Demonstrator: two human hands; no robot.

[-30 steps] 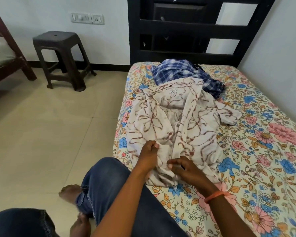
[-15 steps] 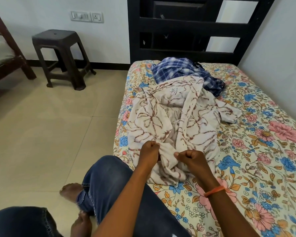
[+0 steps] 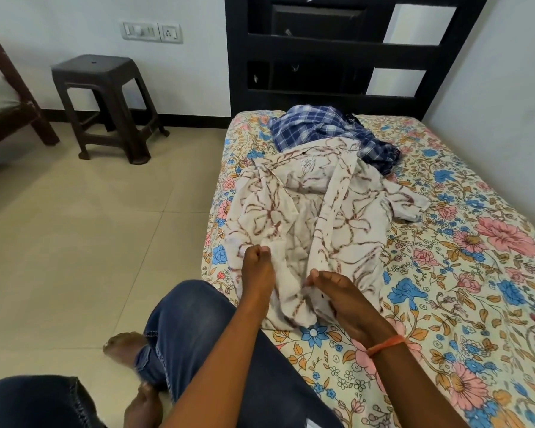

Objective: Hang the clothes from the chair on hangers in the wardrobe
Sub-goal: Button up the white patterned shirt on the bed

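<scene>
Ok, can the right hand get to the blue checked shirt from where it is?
Probably not without leaning in. The right hand is busy pinching the hem of the white patterned shirt, and the blue checked shirt lies at the far end of the bed, beyond it. Nothing blocks the way.

The shirt [image 3: 306,223] was cream with a brown branching print. Behind it lay a blue-and-white checked shirt [image 3: 318,128]. The bedsheet [image 3: 464,273] was cream with pink and blue flowers and orange leaves. The stool [image 3: 105,103] was dark brown, the headboard [image 3: 337,50] black, the floor [image 3: 74,242] beige tile, the jeans [image 3: 192,329] blue, and the wrist thread [image 3: 385,344] orange.
</scene>
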